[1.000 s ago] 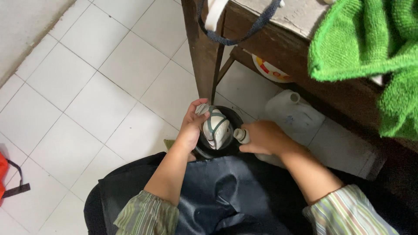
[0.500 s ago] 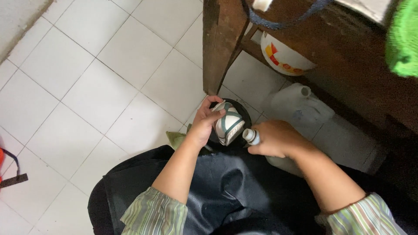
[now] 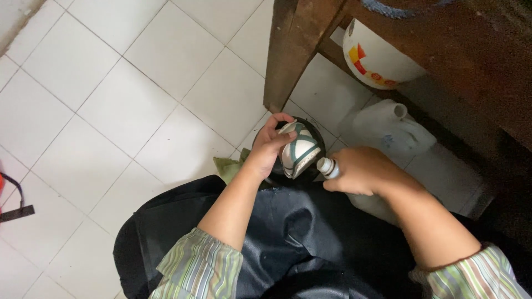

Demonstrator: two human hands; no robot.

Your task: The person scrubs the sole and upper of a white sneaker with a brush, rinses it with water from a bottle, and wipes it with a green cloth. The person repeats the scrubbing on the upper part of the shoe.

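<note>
since the earlier frame: view shifted closer under the wooden surface (image 3: 443,61); green cloth gone from view; both hands in nearly the same pose.

left hand (image 3: 266,149): one. fingers closed around the shoe (image 3: 298,150), thumb over its top edge, shoe held tilted over the pot.
shoe: one, white with dark green bands and pale sole edge; far side hidden by the fingers.
pot (image 3: 313,130): one, dark, round, on the floor just beside the wooden leg (image 3: 291,50); mostly hidden behind shoe and hand.
right hand (image 3: 360,170): one. fingers closed around a small bottle (image 3: 328,166), only its white neck and grey cap showing, the cap just beside the shoe.
jug (image 3: 388,127): one, translucent white plastic, lying under the surface, uncapped spout; lower part hidden by the right arm.
ball (image 3: 377,58): one, white with a red and yellow patch, cut off by the beam above it.
rag (image 3: 230,166): one, olive green, partly under the left wrist.
apron (image 3: 288,227): one, dark, across the lap.
floor (image 3: 127,105): white tiles.
</note>
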